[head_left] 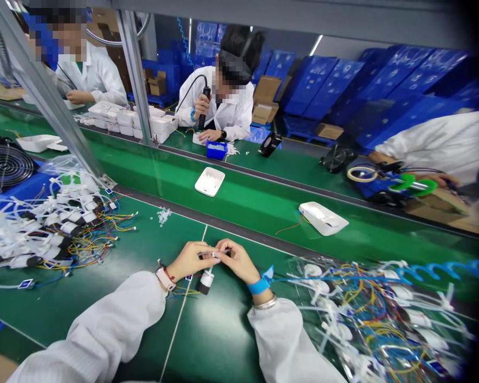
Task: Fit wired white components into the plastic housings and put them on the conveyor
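My left hand [192, 259] and my right hand [236, 258] meet above the green table [135, 324], fingertips pinched together. Between them is a small white piece [214, 255], mostly covered by the fingers; the two hands appear to share it. Just below hangs or rests a small motor [205, 282], white on top and black underneath, with a pale tube running up to my fingers. Yellow and blue wires show beside it, under my left wrist. A little pile of clear rings [163, 215] lies on the table farther left.
Wired motors with tubes [72, 229] are heaped at left, and more [383, 319] at right. Beyond the table edge, a green belt [255, 205] carries two white housings [209, 181]. Across it, a person [239, 106] holds a black tool. A metal post [133, 69] stands at left.
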{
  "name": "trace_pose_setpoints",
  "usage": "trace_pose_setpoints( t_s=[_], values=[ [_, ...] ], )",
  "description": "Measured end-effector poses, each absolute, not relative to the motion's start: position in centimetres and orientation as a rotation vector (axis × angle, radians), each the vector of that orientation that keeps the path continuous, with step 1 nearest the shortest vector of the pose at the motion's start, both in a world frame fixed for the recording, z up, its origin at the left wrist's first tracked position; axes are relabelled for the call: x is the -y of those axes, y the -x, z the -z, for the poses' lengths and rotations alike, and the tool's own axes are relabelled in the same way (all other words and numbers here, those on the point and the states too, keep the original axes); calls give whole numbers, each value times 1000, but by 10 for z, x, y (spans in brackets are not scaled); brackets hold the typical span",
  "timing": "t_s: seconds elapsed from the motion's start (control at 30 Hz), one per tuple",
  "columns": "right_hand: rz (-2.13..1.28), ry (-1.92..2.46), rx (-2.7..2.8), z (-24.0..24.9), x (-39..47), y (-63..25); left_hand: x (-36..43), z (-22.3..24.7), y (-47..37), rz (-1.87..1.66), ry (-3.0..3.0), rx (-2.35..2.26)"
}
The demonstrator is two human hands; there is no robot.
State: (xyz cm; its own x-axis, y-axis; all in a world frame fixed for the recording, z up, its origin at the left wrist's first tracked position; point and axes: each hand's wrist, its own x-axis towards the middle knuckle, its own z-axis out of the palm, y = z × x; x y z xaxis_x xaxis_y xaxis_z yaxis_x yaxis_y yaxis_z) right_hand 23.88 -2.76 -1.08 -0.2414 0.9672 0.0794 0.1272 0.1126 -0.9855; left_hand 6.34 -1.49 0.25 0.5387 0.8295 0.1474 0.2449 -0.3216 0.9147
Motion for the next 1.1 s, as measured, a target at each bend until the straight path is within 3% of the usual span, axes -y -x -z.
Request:
trace_pose_setpoints(
  t_s=[0.1, 0.4, 0.63, 0.87, 1.1],
  values=[
    [-1285, 1104, 1547, 10, 16, -248, 13, 0, -64, -801, -1757, -856],
    [-697, 1713, 1313, 13, -100, -263, 9, 7, -66, -827, -1622, -799],
    [-487, 2105, 1382, 7, -151, -241, 10, 7, -69, -857, -1787, -897],
    [-328, 2236, 1448, -4, -123, -254, 12, 5, -67, -817, -1931, -877],
    [-160, 2198, 1487, 2, -9, -261, 12, 1, -62, -804, -1965, -878]
  ],
)
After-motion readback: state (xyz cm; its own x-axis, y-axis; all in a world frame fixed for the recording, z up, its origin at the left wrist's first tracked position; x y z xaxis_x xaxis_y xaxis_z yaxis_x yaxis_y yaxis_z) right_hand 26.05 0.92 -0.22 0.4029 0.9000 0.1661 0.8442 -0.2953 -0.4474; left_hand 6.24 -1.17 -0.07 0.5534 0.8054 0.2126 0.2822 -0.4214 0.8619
